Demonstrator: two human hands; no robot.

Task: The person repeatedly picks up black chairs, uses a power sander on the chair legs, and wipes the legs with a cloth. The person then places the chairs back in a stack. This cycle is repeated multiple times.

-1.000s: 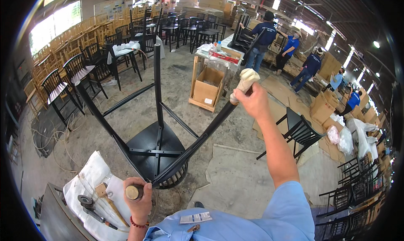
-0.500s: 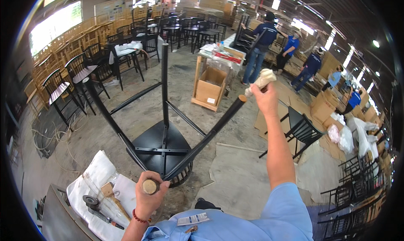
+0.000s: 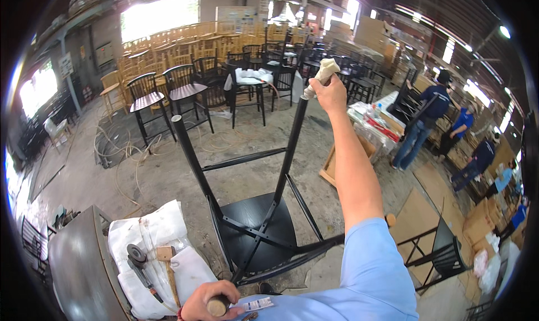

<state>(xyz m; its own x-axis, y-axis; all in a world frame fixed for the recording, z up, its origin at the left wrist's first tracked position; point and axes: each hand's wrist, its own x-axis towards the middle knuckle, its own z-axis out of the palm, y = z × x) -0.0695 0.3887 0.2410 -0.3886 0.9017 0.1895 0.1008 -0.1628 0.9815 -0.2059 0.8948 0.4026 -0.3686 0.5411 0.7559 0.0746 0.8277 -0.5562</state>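
A black chair (image 3: 255,220) stands upside down before me, its seat low and its legs pointing up. My left hand (image 3: 210,301) is closed round its nearest leg; the round, bare-wood leg end (image 3: 217,306) shows between thumb and fingers. My right hand (image 3: 331,93) reaches out, gripping a cream, cloth-like wrapped bundle (image 3: 325,69). Its lower end meets the tip of the far right leg (image 3: 292,138); what is inside it is hidden. The far left leg (image 3: 191,147) has a pale tip. Behind my arm, another leg ends in bare wood (image 3: 389,220).
At left, a grinder (image 3: 136,256) and a wooden mallet (image 3: 166,255) lie on white padding (image 3: 149,225) beside a dark metal cabinet (image 3: 84,259). Hoses (image 3: 120,152) trail over the floor. Chairs fill the back. Several people work at right, near a cluttered table (image 3: 376,122).
My view has swung left. My right hand has carried the cream bundle from beside the bare-wood right leg to the far leg's tip. My left hand still grips the near leg.
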